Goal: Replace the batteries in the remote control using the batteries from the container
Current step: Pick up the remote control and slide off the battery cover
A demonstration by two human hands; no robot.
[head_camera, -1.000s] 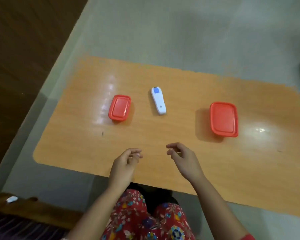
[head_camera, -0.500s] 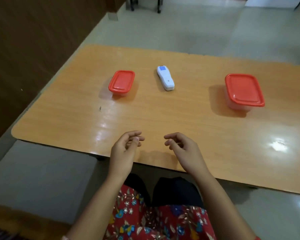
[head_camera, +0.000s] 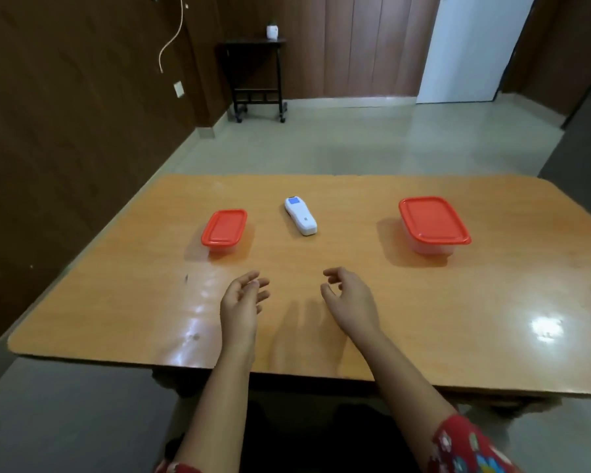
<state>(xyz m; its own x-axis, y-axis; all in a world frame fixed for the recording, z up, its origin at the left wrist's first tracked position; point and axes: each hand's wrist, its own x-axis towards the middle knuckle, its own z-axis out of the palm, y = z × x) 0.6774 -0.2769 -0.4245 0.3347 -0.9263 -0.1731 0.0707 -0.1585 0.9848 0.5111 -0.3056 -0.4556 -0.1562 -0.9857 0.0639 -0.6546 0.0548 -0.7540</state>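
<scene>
Both the left hand (head_camera: 241, 302) and right hand (head_camera: 350, 298) hover loose and empty near the table (head_camera: 116, 302) front edge; the remote (head_camera: 301, 216) lies beyond them, well apart.

Table: I see the long orange-brown wooden table (head_camera: 423, 336) across my view.
Remote: the white plastic remote control (head_camera: 301, 216) lies on the table at mid-width, toward the far edge.
Small box: the small red-lidded clear plastic container (head_camera: 224, 230) stands just left of the remote.
Large box: the larger red-lidded clear plastic container (head_camera: 432, 223) stands well apart, right of the remote.
Hands: the left hand (head_camera: 241, 305) and the right hand (head_camera: 350, 298) are over the table, in front of the remote and apart from each other.
Behind: the black metal side table (head_camera: 256, 73) stands on the floor by the far wall.
</scene>
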